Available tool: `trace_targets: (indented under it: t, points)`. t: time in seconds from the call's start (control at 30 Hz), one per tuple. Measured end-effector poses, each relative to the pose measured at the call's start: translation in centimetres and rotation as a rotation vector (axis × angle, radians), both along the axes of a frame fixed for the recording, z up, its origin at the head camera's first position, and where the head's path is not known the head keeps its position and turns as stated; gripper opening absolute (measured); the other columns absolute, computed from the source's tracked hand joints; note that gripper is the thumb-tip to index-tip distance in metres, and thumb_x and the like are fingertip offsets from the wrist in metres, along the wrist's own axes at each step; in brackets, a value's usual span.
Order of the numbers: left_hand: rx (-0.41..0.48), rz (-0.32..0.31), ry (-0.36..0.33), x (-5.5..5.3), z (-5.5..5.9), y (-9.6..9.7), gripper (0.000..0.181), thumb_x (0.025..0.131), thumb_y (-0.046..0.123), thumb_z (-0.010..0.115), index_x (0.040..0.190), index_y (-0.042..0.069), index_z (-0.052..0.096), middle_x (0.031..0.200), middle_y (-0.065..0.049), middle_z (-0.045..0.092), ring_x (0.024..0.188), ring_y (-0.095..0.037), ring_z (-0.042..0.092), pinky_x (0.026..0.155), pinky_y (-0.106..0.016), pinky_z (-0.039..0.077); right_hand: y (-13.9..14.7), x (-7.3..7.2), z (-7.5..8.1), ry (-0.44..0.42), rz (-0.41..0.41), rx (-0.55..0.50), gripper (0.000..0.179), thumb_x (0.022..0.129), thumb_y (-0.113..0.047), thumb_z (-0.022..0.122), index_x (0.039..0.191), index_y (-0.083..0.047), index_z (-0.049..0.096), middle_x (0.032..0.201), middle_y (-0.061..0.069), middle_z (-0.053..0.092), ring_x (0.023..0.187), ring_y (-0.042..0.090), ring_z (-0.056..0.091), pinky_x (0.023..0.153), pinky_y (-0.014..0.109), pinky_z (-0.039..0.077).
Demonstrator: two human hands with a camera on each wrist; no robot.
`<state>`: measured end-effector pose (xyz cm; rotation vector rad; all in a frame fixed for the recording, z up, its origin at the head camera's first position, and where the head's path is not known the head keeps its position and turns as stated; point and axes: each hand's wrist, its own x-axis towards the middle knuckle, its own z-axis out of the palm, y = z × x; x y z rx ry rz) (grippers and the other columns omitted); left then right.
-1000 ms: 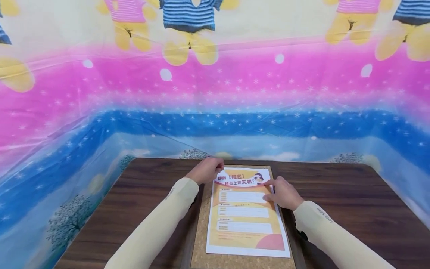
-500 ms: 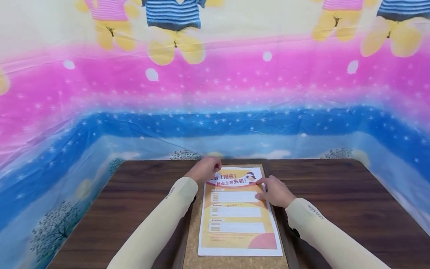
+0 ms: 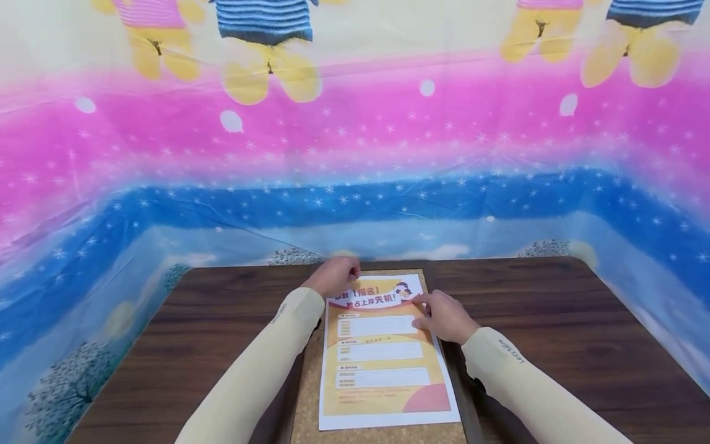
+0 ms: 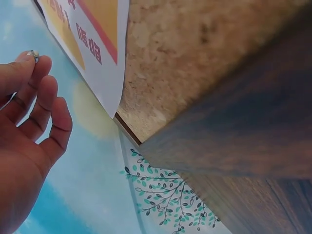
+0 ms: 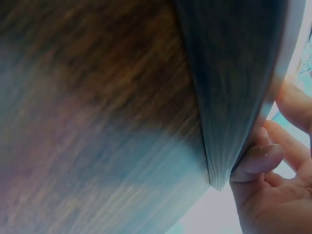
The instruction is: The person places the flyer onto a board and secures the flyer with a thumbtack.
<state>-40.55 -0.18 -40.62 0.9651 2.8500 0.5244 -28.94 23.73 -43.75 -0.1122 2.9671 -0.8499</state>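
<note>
A yellow and white printed poster (image 3: 383, 398) lies on a cork board (image 3: 308, 388) with a dark wooden frame. My left hand (image 3: 334, 275) is above its top left corner. In the left wrist view, my left thumb and index finger pinch a small shiny metal thumbtack (image 4: 33, 55), apart from the poster. That poster corner lies a little inside the board's corner. My right hand (image 3: 445, 317) rests at the poster's upper right edge, thumb and index finger extended over the paper. The right wrist view shows its other fingers (image 5: 258, 161) bent beside the board's edge.
The board lies on a dark brown wooden table (image 3: 532, 296), which extends to both sides. Behind and around the table hangs a printed curtain (image 3: 355, 148) in pink, blue and cream. Both forearms wear pale yellow sleeves (image 3: 255, 364).
The head view has turned slightly right, so everything shifts left in it. Both hands keep nearly the same places on the poster; the left still holds its pinch.
</note>
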Motion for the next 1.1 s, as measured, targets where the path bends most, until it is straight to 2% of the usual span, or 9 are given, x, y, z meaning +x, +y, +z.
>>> trace_targets:
  t: [0.43,0.73,1.1]
  points:
    - [-0.001,0.016,-0.07,-1.1,0.0,1.4,0.012,0.095,0.005,0.052,0.092,0.008,0.063,0.086,-0.003,0.058,0.078,-0.016,0.053,0.071,-0.033,0.044,0.2,0.2,0.1,0.002,-0.01,-0.02,0.049,0.083,-0.02,0.075,0.128,-0.011,0.059,0.082,0.004,0.047,0.069,0.019,0.044,0.061,0.033,0.037]
    - [-0.041,0.018,-0.102,-2.0,-0.5,2.2,0.017,0.095,0.004,0.052,0.087,0.013,0.064,0.085,0.001,0.058,0.078,-0.014,0.054,0.071,-0.032,0.045,0.2,0.3,-0.1,0.004,-0.006,-0.017,0.048,0.083,-0.021,0.075,0.127,-0.012,0.059,0.083,0.003,0.047,0.068,0.019,0.044,0.061,0.033,0.037]
    - [-0.03,0.004,-0.099,-2.3,-1.0,2.6,0.018,0.095,0.003,0.05,0.085,0.011,0.063,0.08,-0.001,0.056,0.075,-0.016,0.052,0.068,-0.032,0.043,0.3,0.1,-0.1,0.002,-0.009,-0.013,0.049,0.082,-0.021,0.076,0.127,-0.011,0.059,0.083,0.004,0.047,0.07,0.018,0.045,0.061,0.033,0.039]
